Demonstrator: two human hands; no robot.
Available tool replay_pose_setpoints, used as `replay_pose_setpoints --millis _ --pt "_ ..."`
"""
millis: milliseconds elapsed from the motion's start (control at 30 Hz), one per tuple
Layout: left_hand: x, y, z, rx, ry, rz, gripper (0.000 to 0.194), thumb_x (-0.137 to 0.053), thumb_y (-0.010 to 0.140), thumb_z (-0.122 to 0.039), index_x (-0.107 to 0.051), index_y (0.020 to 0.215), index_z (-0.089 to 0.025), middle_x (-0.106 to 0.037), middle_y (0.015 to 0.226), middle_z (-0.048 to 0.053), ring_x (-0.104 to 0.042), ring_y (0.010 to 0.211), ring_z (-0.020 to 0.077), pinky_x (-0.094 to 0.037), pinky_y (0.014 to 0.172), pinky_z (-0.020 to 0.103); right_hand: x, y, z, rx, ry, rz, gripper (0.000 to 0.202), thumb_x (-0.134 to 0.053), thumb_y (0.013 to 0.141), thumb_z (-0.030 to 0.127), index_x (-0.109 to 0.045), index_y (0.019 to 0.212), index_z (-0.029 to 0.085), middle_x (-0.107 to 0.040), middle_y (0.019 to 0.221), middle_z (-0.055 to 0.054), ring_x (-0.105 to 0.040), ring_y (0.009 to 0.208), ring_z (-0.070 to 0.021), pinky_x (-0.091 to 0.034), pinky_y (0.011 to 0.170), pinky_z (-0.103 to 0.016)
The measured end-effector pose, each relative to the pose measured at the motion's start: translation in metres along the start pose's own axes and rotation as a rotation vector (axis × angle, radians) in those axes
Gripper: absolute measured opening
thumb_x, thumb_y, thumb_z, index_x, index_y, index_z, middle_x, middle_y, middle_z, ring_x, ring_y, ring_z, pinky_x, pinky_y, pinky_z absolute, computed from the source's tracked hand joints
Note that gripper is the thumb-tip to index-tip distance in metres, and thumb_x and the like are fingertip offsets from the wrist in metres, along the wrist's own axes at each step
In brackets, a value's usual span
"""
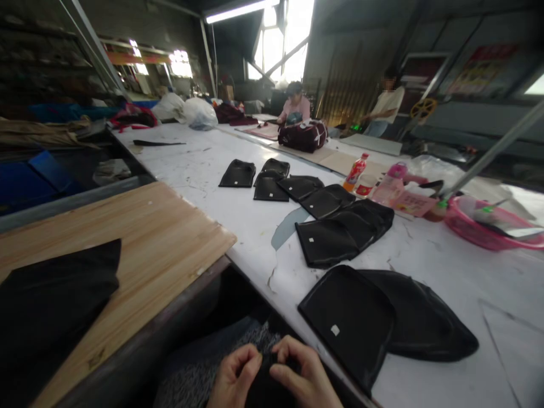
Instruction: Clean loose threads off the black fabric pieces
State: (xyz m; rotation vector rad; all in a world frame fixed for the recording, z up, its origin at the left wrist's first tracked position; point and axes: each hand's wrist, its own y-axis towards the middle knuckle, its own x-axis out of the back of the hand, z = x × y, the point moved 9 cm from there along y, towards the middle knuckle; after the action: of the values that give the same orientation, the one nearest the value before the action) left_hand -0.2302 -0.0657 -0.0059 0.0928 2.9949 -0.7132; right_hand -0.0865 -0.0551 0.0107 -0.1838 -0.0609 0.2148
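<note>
Low in the view, my left hand (238, 374) and my right hand (302, 371) are close together over my lap. Both have fingers curled in a pinch on a black piece of material (267, 385), most of which drops out of the frame. To the right, on the white table (238, 232), lies a flat black panel (348, 323) with a raised edge and a small white sticker, partly over another black panel (429, 317). Farther back are several similar black panels (327, 243), some overlapping, with white stickers.
A wooden board (170, 232) at left carries black fabric (63, 289). Along the right stand a drink bottle (356, 171), a pink basket (471, 229) and a slanting metal pole (488, 147). Behind are a maroon bag (302, 136) and two people (295, 105).
</note>
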Motion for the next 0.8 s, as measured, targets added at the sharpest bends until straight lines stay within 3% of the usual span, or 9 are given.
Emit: replay_pose_setpoints --millis 100,200,633,800 --pt "-0.002 -0.010 -0.012 -0.001 0.009 0.037 0.042 -0.060 0.083 -0.055 -0.047 0.066 -0.019 -0.035 0.064 -0.004 -0.030 0.060 0.0119 -0.030 0.052 0.022 0.001 -0.007 0.026 -0.003 -0.014 0.022 0.030 -0.070 0.086 0.044 -0.055 0.076 0.020 -0.065 0.090 -0.004 -0.057 0.088 -0.0220 -0.043 0.081 -0.030" --pt "0.000 -0.012 -0.020 -0.029 0.042 0.037 0.037 -0.058 0.086 -0.046 -0.047 0.065 -0.018 -0.035 0.064 -0.004 -0.029 0.060 0.0113 -0.028 0.052 0.022 0.002 -0.006 0.028 -0.021 0.000 0.045 0.024 -0.068 0.088 0.037 -0.056 0.077 0.020 -0.065 0.093 -0.004 -0.058 0.092 -0.0220 -0.042 0.083 -0.030" --pt "-0.003 -0.012 -0.024 -0.054 -0.027 0.059 0.031 -0.058 0.089 -0.037 -0.054 0.066 -0.017 -0.045 0.061 -0.004 -0.037 0.058 0.0104 -0.031 0.054 0.022 0.004 -0.007 0.022 -0.075 0.123 0.082 0.021 -0.070 0.090 0.035 -0.060 0.080 0.019 -0.064 0.096 -0.003 -0.058 0.090 -0.0191 -0.043 0.081 -0.029" --pt "0.002 -0.012 -0.025 -0.115 0.003 0.015 0.052 -0.046 0.097 -0.056 -0.064 0.069 -0.016 -0.057 0.064 0.001 -0.048 0.061 0.0123 -0.036 0.058 0.023 0.006 -0.009 0.021 -0.088 0.115 0.078 0.021 -0.071 0.090 0.035 -0.061 0.080 0.019 -0.064 0.095 -0.003 -0.058 0.090 -0.0189 -0.043 0.080 -0.029"
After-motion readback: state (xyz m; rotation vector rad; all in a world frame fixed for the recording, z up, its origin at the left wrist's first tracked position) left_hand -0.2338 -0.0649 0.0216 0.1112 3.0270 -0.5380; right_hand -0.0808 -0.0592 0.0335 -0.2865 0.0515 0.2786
